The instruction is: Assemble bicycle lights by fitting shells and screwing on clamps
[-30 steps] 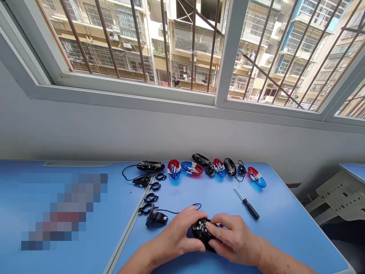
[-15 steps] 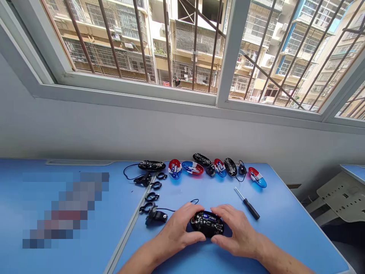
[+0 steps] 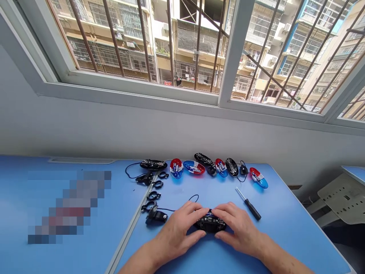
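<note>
A black oval housing with an exposed circuit board [image 3: 211, 225] lies between both hands at the near part of the desk. My left hand [image 3: 182, 230] grips its left end, fingers over the far edge and thumb at the near edge. On the right end, my right hand [image 3: 241, 230] grips in the same way. Fingers cover both ends and part of the far edge. A thin black cable [image 3: 167, 209] runs left from behind my left hand to a black handlebar switch unit [image 3: 156, 217]. Right of my right hand lies a screwdriver [image 3: 250, 206] with a black handle.
Several black ring clamps [image 3: 154, 195] line the desk seam. Along the back lie red-and-blue oval covers [image 3: 194, 167], more black housings [image 3: 153, 164] and another cabled switch [image 3: 145, 179]. A pixelated patch [image 3: 71, 207] hides something at left. The wall and window stand behind.
Both hands' fingers have moved further over the housing's far edge. The housing has shifted slightly right and its board faces me at a flatter angle. The camera view has shifted a little.
</note>
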The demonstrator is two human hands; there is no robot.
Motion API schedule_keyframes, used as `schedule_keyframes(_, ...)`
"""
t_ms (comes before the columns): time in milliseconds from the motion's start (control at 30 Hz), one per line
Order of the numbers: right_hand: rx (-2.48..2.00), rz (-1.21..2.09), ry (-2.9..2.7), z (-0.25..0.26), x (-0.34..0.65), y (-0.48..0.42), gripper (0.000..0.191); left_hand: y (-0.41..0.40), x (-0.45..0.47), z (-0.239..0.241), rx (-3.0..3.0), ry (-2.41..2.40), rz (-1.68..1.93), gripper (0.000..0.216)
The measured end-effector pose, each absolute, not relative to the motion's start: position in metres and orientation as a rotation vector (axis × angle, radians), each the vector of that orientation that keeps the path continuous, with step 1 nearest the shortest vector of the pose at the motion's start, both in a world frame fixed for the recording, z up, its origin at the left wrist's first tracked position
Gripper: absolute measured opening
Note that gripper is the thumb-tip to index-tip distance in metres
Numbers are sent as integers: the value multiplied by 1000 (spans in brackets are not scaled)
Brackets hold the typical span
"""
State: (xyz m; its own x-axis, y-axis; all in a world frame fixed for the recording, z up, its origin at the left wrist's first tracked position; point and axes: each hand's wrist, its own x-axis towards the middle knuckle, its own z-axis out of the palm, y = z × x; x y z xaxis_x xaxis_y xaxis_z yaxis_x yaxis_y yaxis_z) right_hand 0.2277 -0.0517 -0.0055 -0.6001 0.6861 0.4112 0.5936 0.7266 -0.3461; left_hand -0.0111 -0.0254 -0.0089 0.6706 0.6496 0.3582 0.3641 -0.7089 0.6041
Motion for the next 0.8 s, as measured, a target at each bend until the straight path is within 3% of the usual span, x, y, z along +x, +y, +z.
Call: schedule_keyframes(800, -876, 215, -2374, -7, 229, -49, 39, -18, -9, -24, 2528, 779, 973, 25)
